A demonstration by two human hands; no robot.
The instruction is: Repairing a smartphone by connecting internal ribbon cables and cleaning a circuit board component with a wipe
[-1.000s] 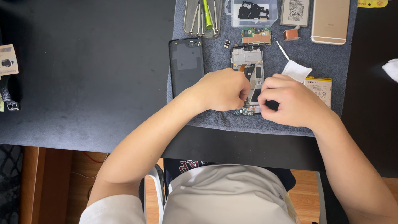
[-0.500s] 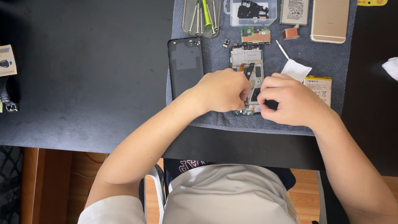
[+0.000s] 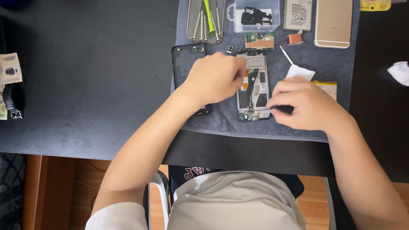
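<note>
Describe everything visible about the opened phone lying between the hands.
The opened phone lies flat and lengthwise on the grey towel, back cover off. Its metal frame shows a black ribbon cable, orange flex strips and a small green board at the near end. The left hand touches its left edge; the right hand holds a dark tool at its lower right corner.

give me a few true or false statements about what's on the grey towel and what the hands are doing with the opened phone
1. The left hand rests on the opened phone frame. True.
2. The gold phone lies at the towel's near left corner. False: it lies at the far right of the grey towel.
3. The black back cover lies left of the phone frame. True.
4. The clear parts box is empty. False: a black part lies in it.
5. The right hand is at the frame's lower end, gripping something dark. True.
</note>
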